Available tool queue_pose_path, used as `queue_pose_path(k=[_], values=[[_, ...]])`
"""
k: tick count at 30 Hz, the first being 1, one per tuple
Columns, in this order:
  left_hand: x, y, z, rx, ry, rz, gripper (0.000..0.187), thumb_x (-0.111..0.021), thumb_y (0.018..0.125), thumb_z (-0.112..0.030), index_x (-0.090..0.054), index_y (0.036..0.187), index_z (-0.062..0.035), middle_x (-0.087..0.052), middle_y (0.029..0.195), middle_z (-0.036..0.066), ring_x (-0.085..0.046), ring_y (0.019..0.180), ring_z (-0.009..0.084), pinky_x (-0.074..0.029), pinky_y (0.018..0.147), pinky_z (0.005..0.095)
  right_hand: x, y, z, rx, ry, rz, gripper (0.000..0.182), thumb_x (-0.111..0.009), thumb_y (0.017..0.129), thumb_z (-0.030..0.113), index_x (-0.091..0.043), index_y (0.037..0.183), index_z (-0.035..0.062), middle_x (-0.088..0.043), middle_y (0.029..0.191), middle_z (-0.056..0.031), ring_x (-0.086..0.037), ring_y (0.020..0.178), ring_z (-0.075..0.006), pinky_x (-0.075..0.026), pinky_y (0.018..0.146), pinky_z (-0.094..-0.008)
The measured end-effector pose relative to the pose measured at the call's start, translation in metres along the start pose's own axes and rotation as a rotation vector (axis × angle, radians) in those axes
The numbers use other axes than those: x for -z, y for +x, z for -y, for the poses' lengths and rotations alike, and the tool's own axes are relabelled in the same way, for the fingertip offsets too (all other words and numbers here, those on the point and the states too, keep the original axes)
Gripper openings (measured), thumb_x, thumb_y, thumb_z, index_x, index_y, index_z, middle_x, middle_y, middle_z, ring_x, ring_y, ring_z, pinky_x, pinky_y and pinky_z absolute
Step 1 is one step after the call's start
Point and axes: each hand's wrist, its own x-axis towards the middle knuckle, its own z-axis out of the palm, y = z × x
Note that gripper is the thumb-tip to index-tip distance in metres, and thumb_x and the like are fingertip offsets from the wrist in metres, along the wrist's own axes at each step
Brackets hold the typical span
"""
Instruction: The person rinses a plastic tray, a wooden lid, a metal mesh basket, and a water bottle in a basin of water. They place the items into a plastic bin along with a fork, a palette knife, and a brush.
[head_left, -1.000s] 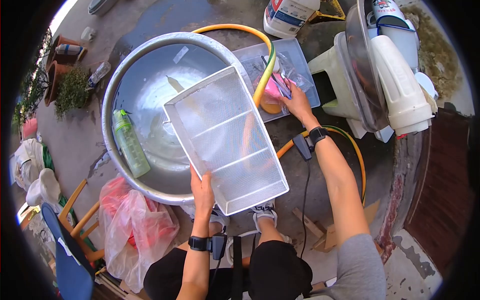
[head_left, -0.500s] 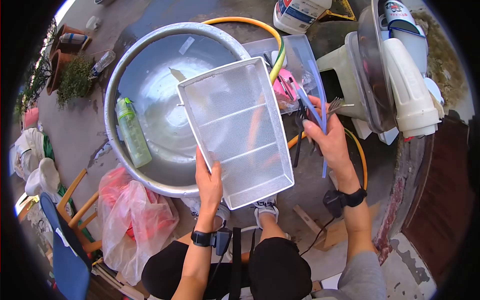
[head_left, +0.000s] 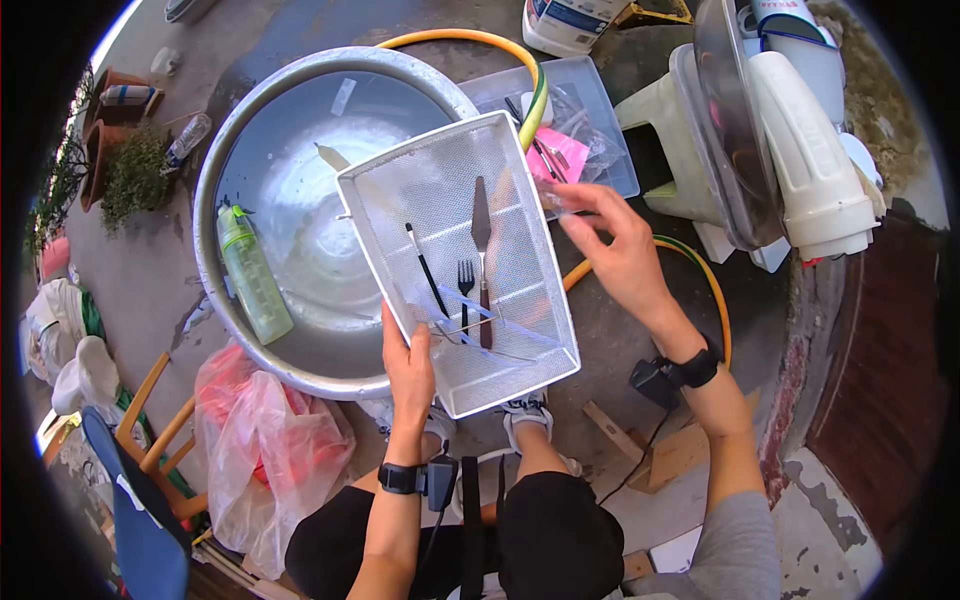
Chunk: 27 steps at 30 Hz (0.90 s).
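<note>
Just a bare grey concrete floor [head_left: 150, 300]: big metal basin [head_left: 370, 60] sitting at 11 o'clock, clear plastic tray [head_left: 590, 85] at 1, cream plastic stool [head_left: 655, 105] around 2, reddish plastic bag [head_left: 265, 450] at 8.

Hands: our left hand [head_left: 408, 362] and right hand [head_left: 622, 248] are bare.
Left band [head_left: 399, 478]: black, round our wrist below the left hand.
Left box [head_left: 440, 482]: dark, blocky, on that band's inner side.
Right band [head_left: 697, 365]: black, round our wrist below the right hand.
Right box [head_left: 653, 382]: black, on the side toward the left hand.
Cable [head_left: 648, 458]: thin, black, below the right hand.
Sleeve [head_left: 735, 545]: grey, short, well up our arm from the right hand.
Shorts [head_left: 555, 540]: black, below both hands.
Shoes [head_left: 528, 418]: pale sneakers, near our left hand, partly hidden.
</note>
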Motion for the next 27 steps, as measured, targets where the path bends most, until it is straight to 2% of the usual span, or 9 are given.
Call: queue_pose_path(k=[4,7,9,12,15,18,22,24,27], values=[[-0.001,0.001,-0.003,-0.003,-0.021,-0.003,0.058,-0.046,0.087,-0.008,-0.029,0.141,0.0048,-0.046,0.134,0.021,-0.047,0.120,0.0268,-0.035,0.101,0.0327,0.017,0.047,-0.102,-0.113,-0.310,-0.039,0.043,-0.065,0.085,0.019,-0.053,0.123,0.0050,-0.055,0.120,-0.0151,-0.058,0.105,-0.0296,-0.049,0.085,-0.0368],[-0.001,0.001,-0.004,0.021,-0.036,-0.003,0.057,-0.046,0.088,-0.008,-0.029,0.141,0.0051,-0.046,0.133,0.020,-0.048,0.119,0.0261,-0.035,0.100,0.0325,0.017,0.078,-0.157,-0.014,-0.587,-0.029,0.046,-0.065,0.082,0.016,-0.053,0.125,0.0068,-0.052,0.126,-0.0154,-0.054,0.113,-0.0324,-0.046,0.092,-0.0401],[0.000,0.000,-0.002,0.038,-0.029,-0.004,0.057,-0.046,0.088,-0.008,-0.029,0.141,0.0052,-0.046,0.133,0.020,-0.048,0.119,0.0258,-0.035,0.100,0.0326,0.016,0.094,-0.174,0.129,-0.929,0.069,0.047,-0.060,0.081,0.011,-0.052,0.127,0.0087,-0.049,0.132,-0.0147,-0.048,0.120,-0.0335,-0.043,0.096,-0.0410],[0.000,0.000,-0.002,0.016,0.010,-0.024,0.056,-0.046,0.088,-0.008,-0.030,0.140,0.0057,-0.048,0.131,0.020,-0.049,0.117,0.0256,-0.036,0.099,0.0324,0.005,0.109,-0.198,0.317,-1.136,-0.023,0.037,-0.055,0.081,0.009,-0.058,0.118,0.0096,-0.055,0.122,-0.0113,-0.050,0.116,-0.0306,-0.044,0.093,-0.0399],[0.000,0.000,-0.006,-0.011,-0.005,-0.007,0.054,-0.046,0.088,-0.007,-0.031,0.138,0.0061,-0.049,0.128,0.020,-0.050,0.115,0.0255,-0.036,0.099,0.0317,-0.004,0.118,-0.198,0.196,-1.196,0.076,0.025,-0.052,0.082,0.010,-0.062,0.105,0.0102,-0.058,0.108,-0.0089,-0.054,0.106,-0.0275,-0.044,0.089,-0.0387],[0.000,-0.001,-0.006,0.007,-0.008,0.002,0.053,-0.046,0.088,-0.007,-0.032,0.137,0.0064,-0.050,0.127,0.020,-0.050,0.113,0.0252,-0.036,0.098,0.0315,-0.004,0.117,-0.188,0.214,-1.258,0.053,0.017,-0.053,0.081,0.012,-0.062,0.095,0.0106,-0.058,0.096,-0.0072,-0.056,0.097,-0.0247,-0.045,0.085,-0.0385],[-0.002,-0.002,-0.004,0.002,-0.029,-0.013,0.053,-0.046,0.088,-0.007,-0.032,0.138,0.0063,-0.050,0.127,0.020,-0.050,0.113,0.0252,-0.037,0.098,0.0315,-0.002,0.117,-0.176,0.229,-1.264,0.077,0.020,-0.053,0.081,0.012,-0.061,0.099,0.0082,-0.057,0.097,-0.0092,-0.057,0.095,-0.0271,-0.047,0.081,-0.0407],[-0.003,-0.002,-0.003,0.005,-0.039,-0.024,0.053,-0.046,0.088,-0.007,-0.032,0.138,0.0062,-0.050,0.127,0.020,-0.050,0.113,0.0255,-0.037,0.098,0.0316,-0.011,0.117,-0.172,0.136,-0.992,-0.012,0.018,-0.054,0.087,0.017,-0.056,0.101,0.0056,-0.055,0.098,-0.0127,-0.058,0.092,-0.0335,-0.048,0.076,-0.0460],[-0.002,-0.001,-0.004,-0.004,-0.006,-0.015,0.054,-0.046,0.088,-0.008,-0.032,0.138,0.0062,-0.050,0.128,0.021,-0.051,0.114,0.0262,-0.037,0.098,0.0317,-0.028,0.111,-0.166,-0.057,-0.846,0.010,0.028,-0.060,0.084,0.024,-0.056,0.104,0.0031,-0.055,0.102,-0.0160,-0.060,0.091,-0.0370,-0.051,0.075,-0.0460]])
